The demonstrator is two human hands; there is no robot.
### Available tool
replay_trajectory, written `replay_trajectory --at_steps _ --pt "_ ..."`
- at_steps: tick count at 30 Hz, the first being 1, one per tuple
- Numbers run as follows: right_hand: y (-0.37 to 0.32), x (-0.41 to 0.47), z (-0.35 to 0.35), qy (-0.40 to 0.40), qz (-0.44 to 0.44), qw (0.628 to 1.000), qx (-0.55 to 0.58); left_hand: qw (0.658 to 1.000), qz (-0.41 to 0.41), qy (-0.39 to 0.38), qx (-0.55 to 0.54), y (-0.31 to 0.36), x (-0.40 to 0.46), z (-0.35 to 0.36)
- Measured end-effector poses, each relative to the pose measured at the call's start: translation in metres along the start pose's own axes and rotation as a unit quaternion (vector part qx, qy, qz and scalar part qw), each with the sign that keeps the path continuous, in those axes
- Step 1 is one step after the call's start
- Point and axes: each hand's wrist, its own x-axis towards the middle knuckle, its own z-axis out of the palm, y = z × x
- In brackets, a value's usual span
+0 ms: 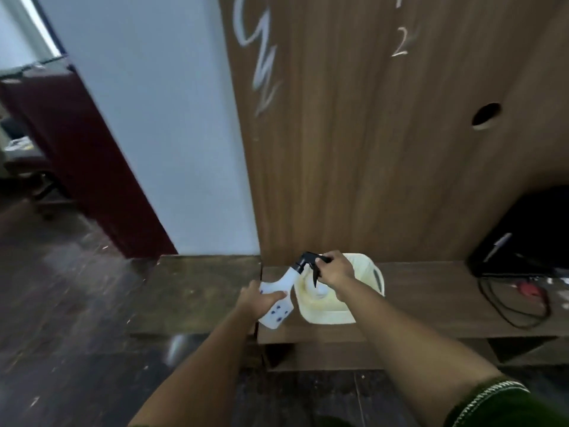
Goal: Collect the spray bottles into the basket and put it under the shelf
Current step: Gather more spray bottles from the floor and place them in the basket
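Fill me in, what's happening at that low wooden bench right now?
A person holds one white plastic spray bottle with a black trigger head in both hands: the left hand grips its body, the right hand grips the trigger head. The bottle is tilted, just left of a pale yellow plastic basket sitting on the low wooden bench. Something white already seems to lie in the basket; this bottle is not yet inside.
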Motion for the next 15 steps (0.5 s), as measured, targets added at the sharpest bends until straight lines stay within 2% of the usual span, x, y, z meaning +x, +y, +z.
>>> replay_trajectory --at_steps 3,6,10,15 --pt "0.017 0.059 -0.048 0.031 -0.003 0.999 0.013 0.996 -0.005 -0.081 -0.041 0.046 0.023 0.048" --pt "0.011 0.080 -0.095 0.050 -0.016 0.999 -0.008 0.988 -0.046 -0.126 -0.082 0.083 0.041 0.092" --pt "0.008 0.103 -0.134 0.034 -0.039 0.998 -0.031 0.979 -0.073 -0.148 -0.118 0.113 0.060 0.134" --pt "0.012 0.117 -0.142 0.000 -0.085 0.986 -0.142 0.970 -0.070 -0.168 -0.160 0.138 0.098 0.157"
